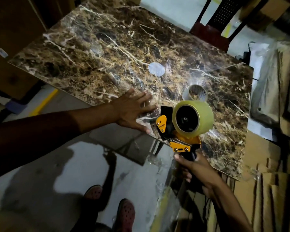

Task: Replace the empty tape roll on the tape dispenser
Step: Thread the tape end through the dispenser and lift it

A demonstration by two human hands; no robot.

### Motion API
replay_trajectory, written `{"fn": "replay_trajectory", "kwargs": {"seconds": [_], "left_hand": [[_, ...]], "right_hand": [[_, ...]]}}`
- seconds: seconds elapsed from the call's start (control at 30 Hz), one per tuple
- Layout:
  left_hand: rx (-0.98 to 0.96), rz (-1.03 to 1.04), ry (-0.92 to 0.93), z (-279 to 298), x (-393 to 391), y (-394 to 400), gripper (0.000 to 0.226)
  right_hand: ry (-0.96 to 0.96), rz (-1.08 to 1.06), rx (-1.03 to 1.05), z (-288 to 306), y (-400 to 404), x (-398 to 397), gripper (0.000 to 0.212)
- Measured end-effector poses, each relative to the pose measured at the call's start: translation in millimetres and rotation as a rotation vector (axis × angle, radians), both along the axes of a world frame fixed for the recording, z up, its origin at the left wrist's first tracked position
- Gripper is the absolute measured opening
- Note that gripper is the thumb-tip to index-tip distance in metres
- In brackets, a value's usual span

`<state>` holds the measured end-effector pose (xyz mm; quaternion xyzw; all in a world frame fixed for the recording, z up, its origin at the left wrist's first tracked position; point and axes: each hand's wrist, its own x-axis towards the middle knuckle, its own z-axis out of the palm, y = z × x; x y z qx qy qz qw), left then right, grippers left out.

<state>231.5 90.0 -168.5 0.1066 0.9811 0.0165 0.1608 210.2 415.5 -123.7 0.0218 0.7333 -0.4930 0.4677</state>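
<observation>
Two hands at work. Right hand, fingers closed round the handle, holds the tape dispenser with the full tape roll already seated. Left hand lies spread flat on the marble table, apparently pressing down the tape's free end. The empty core stands beyond the dispenser. Judged next: thread or test-pull the tape.

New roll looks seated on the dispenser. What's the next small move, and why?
Probably pinch the roll's loose end with the left hand and thread it to the cutter. The full tape roll sits on the dispenser, gripped by the right hand; the empty core lies on the table.
</observation>
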Motion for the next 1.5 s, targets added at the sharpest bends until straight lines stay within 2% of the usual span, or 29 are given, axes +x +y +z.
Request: {"fn": "replay_trajectory", "kwargs": {"seconds": [0.13,0.33,0.47,0.7,0.93,1.07,1.17,1.27,1.4,1.5], "left_hand": [[0.026,-0.115,0.089,-20,10,22,0.118],[-0.006,-0.106,0.094,-17,15,29,0.119],[0.089,-0.204,0.104,-16,28,53,0.113],[0.179,-0.224,0.155,-24,39,75,0.108],[0.166,-0.237,0.059,-25,38,82,0.113],[0.176,-0.268,0.057,-30,35,95,0.113],[0.169,-0.299,0.064,-34,34,100,0.110],[0.157,-0.309,0.046,-34,34,103,0.108],[0.147,-0.287,0.017,-33,33,103,0.111],[0.167,-0.268,-0.009,-29,32,104,0.115]], "right_hand": [[-0.001,-0.003,-0.053,-2,1,0,0.022],[-0.014,0.034,-0.025,-1,21,5,0.022],[-0.039,0.017,0.008,0,50,19,0.026],[-0.019,0.045,-0.012,-3,76,20,0.027],[-0.079,-0.030,0.030,1,108,33,0.046],[-0.079,-0.026,-0.012,1,121,38,0.076],[-0.084,-0.009,-0.005,-1,128,40,0.064],[-0.096,-0.034,-0.005,-5,130,41,0.061],[-0.075,-0.001,0.040,-4,128,40,0.028],[-0.063,0.024,0.050,-4,131,41,0.032]]}}
